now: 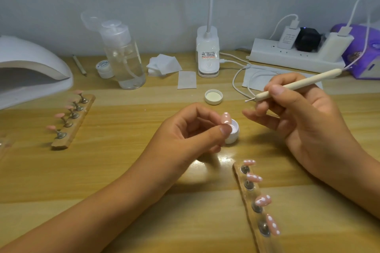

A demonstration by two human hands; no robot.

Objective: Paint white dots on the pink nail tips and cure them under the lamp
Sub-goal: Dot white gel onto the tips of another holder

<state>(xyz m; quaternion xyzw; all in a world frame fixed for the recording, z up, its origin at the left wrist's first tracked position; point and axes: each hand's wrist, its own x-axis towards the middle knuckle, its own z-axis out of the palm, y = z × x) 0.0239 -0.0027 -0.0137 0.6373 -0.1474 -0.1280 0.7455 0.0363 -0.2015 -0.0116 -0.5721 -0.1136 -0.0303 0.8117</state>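
Desk [123, 170]: wood grain, with the work spread across it.

Lamp [30, 72]: white dome at far left, mouth facing the work. Nothing shows inside.

Far rack [72, 121]: just beside the lamp. 5 pink tips on posts, no dots that I can make out.

Near rack [255, 201]: lower right. 4 tips, each carrying white dots.

Left hand [185, 135]: centre, fingers [224, 129] pinching 1 tip from below, just above the pot.

Right hand [304, 113]: fingers grasping the pen in a writing grip. The little finger reaches toward the left hand without touching it.

Pen [298, 84]: cream shaft, metal point aimed left and down with a white speck at its end. It is apart from the tip.

Pot [233, 131]: open, white inside, partly behind the left thumb. Cap [213, 97] lies upturned behind it.

Tip [225, 118]: pink, held upright, a white dot near each end, middle bare.

My reading is that this tip is being dotted, with the middle left to fill. To do it well:
- Brace the little finger on the left hand before contact.
- Bring the point straight down, touch once and lift straight off without dragging.
- Reload from the pot for each dot so the sizes match.
- Keep the pinch low, off the wet dots, which would likely smear before curing.
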